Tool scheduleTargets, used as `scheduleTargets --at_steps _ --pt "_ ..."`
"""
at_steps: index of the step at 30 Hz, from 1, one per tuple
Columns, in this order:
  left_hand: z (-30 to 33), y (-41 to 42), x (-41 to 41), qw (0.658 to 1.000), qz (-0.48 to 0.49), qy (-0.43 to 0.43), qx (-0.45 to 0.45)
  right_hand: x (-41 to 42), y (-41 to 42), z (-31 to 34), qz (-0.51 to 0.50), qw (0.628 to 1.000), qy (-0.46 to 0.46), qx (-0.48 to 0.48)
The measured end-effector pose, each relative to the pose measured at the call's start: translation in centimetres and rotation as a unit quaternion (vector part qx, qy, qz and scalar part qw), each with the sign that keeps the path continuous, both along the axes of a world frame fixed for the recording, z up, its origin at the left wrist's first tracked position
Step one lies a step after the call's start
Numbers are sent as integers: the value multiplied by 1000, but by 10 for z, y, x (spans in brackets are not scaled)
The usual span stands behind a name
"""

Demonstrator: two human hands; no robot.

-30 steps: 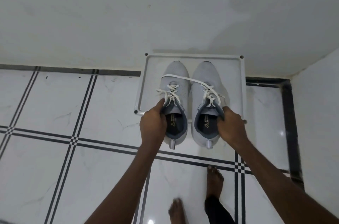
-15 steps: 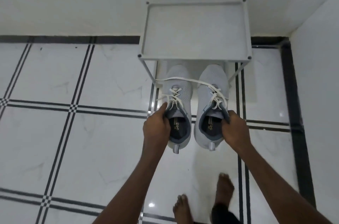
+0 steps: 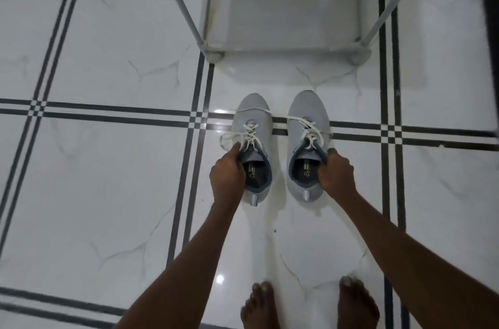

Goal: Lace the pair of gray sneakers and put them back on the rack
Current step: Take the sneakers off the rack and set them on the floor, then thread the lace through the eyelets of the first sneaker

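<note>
Two gray sneakers with white laces stand side by side on the tiled floor, toes toward the rack. My left hand (image 3: 227,177) grips the collar of the left sneaker (image 3: 253,123). My right hand (image 3: 336,175) grips the collar of the right sneaker (image 3: 306,115). One white lace (image 3: 280,116) runs across from one shoe to the other, and loose lace ends hang at the outer sides. The white metal shoe rack (image 3: 280,46) stands just beyond the toes; its bottom shelf shows bare, and its upper part is out of frame.
The floor is white marble-look tile with black stripe lines (image 3: 113,112). My bare feet (image 3: 310,304) stand behind the shoes at the bottom edge. A dark baseboard runs along the top edge, and a wall corner lies at the far right.
Both hands have carried the sneakers down from the rack's top shelf level to the floor in front of the rack. The view has tilted downward and closer.
</note>
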State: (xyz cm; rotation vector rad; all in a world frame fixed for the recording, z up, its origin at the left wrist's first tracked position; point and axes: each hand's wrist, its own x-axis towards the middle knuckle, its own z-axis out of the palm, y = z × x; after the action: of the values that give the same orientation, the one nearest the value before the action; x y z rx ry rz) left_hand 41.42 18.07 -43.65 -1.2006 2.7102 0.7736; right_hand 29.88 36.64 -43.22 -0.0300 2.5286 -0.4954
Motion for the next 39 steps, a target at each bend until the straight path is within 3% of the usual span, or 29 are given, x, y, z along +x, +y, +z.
scheduleTargets --at_steps 8,11,13,14,17,19,24,27,30,32,35,37,39 --pt "-74 -9 0 997 -30 64 -27 -10 -19 -62 -112 993 -45 11" --pt "-77 -23 -4 996 -25 79 -37 -4 -51 -47 -86 985 147 -12" --pt "-75 -33 1 996 -23 79 -42 -3 -74 -38 13 961 251 -118" --pt "-78 -43 1 996 -23 80 -38 -5 -87 -38 74 951 258 -157" --pt "-80 -70 17 995 -14 77 -64 -2 -133 -50 245 934 140 -221" --pt "-82 -80 11 994 -28 92 -52 -6 -144 -56 288 931 61 -218" --pt "-76 -106 5 994 -72 59 -54 -9 -171 -64 331 912 44 -237" --pt "-64 -136 -2 993 -103 34 51 -21 -184 -70 376 902 109 -179" --pt "-58 -159 -6 977 -51 32 204 -32 -186 -71 417 889 158 -105" --pt "-55 -168 -5 968 -30 -27 246 -36 -187 -64 412 890 193 -35" --pt "-58 -175 -5 978 -78 -140 134 -46 -185 -55 402 891 192 87" --pt "-59 -174 -10 991 -94 -85 40 -50 -183 -55 420 889 140 117" --pt "-55 -164 -21 992 -93 7 80 -49 -184 -58 429 889 103 118"
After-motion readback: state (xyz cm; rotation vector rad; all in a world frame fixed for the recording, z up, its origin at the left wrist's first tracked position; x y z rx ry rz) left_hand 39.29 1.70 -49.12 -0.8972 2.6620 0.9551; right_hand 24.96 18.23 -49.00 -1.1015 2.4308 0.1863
